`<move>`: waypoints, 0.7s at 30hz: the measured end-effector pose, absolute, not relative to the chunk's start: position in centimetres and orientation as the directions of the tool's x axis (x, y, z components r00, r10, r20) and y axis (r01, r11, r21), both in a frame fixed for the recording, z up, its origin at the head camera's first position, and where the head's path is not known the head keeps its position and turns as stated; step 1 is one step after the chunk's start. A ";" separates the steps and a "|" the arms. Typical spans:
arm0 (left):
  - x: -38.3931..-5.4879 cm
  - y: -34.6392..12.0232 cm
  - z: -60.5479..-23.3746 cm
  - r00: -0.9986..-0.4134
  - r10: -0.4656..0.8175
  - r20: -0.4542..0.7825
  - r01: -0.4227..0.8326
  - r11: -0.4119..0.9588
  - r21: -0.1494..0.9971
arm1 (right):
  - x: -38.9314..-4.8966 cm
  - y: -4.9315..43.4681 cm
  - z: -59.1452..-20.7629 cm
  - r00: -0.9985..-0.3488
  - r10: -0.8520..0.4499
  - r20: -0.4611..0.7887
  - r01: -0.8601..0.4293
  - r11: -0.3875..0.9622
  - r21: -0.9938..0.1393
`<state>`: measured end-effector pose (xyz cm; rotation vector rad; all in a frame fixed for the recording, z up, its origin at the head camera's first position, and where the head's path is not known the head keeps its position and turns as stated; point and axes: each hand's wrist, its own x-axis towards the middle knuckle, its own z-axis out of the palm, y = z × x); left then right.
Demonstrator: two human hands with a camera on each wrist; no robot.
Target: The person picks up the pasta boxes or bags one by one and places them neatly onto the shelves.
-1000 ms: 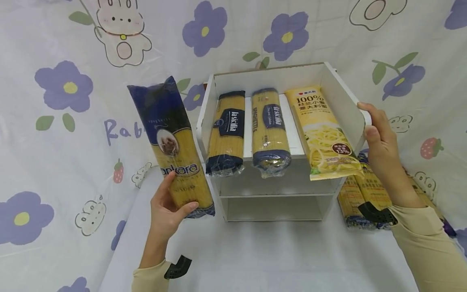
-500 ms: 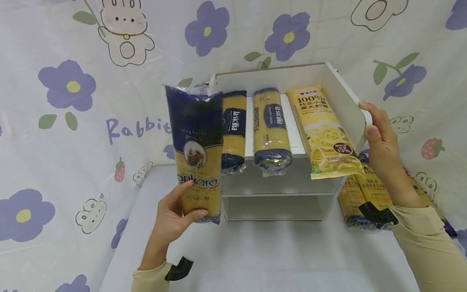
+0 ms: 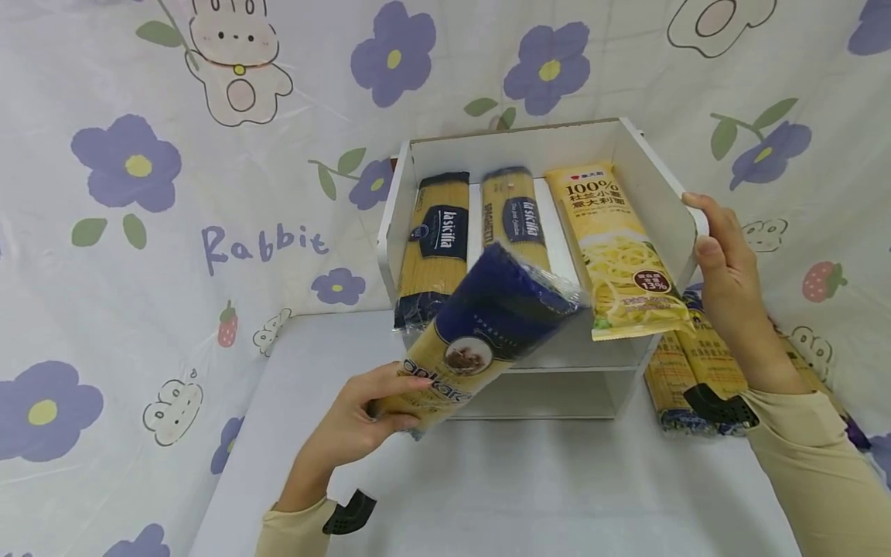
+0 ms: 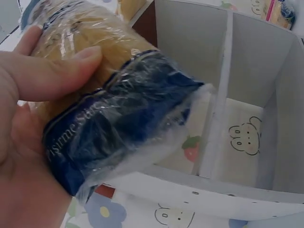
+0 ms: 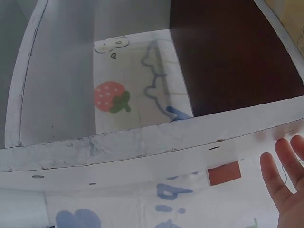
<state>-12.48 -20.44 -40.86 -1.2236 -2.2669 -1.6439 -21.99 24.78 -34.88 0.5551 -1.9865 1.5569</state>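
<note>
A spaghetti packet (image 3: 480,333), blue-topped and marked "ankara", is held by its lower end in my left hand (image 3: 362,410). It leans to the right before the white shelf unit (image 3: 654,201), covering the lower part of the middle packet (image 3: 511,205) in the head view. In the left wrist view, the thumb presses across the clear wrapping of the spaghetti packet (image 4: 118,118). My right hand (image 3: 731,286) grips the front corner of the shelf's right side panel. Fingertips (image 5: 280,147) show against the panel's outside in the right wrist view.
On the shelf's top level lie a dark-labelled "la sicilia" packet (image 3: 438,240) at left and a yellow noodle packet (image 3: 616,255) at right. Lower compartments (image 3: 536,396) open underneath. More pasta packets (image 3: 696,371) lie right of the unit on the white table (image 3: 522,487).
My left hand has carried the spaghetti packet from left of the shelf rightward and lower, tipping its top to the right. The right hand keeps its grip on the panel.
</note>
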 end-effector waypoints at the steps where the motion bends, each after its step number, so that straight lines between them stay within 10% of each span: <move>1: -12.5 -20.4 -40.9 -0.681 0.562 0.470 0.628 0.117 0.770 | -22.0 24.8 -34.9 -0.767 0.017 0.641 -0.619 0.243 -0.747; 21: -12.9 -20.3 -42.8 -0.684 0.727 0.066 0.433 0.331 0.838 | -22.1 24.8 -35.0 -0.755 0.015 0.656 -0.632 0.249 -0.734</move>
